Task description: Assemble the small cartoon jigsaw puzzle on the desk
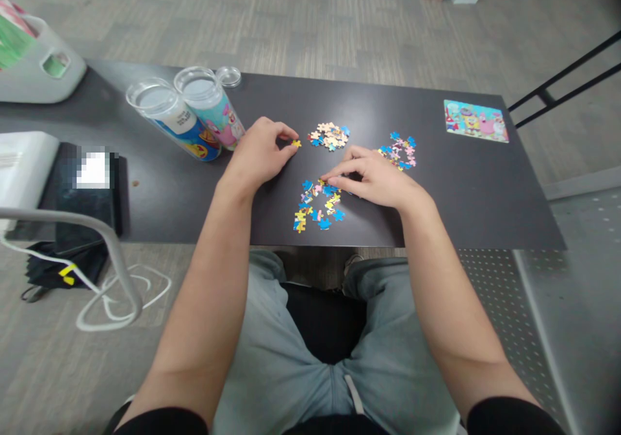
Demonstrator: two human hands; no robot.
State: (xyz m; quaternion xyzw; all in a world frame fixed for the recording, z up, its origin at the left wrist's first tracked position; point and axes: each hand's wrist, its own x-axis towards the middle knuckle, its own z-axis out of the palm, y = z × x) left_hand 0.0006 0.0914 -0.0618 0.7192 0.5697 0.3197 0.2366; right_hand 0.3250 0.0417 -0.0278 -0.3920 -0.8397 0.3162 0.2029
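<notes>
My left hand (262,152) rests on the dark table (485,189), its fingers curled and pinching a small yellow puzzle piece (295,143). My right hand (373,178) lies palm down with its fingertips pressed together on the nearest pile of blue and yellow puzzle pieces (317,207). A pale, mostly face-down pile of pieces (330,136) sits just beyond my left hand's fingertips. A third pile of pink and blue pieces (400,150) lies behind my right hand.
Two clear cylindrical tubes (194,115) with cartoon labels stand at the left, a round lid (228,76) behind them. A finished cartoon puzzle picture (476,121) lies at the far right. A white container (43,60) and a dark box (82,189) occupy the left end.
</notes>
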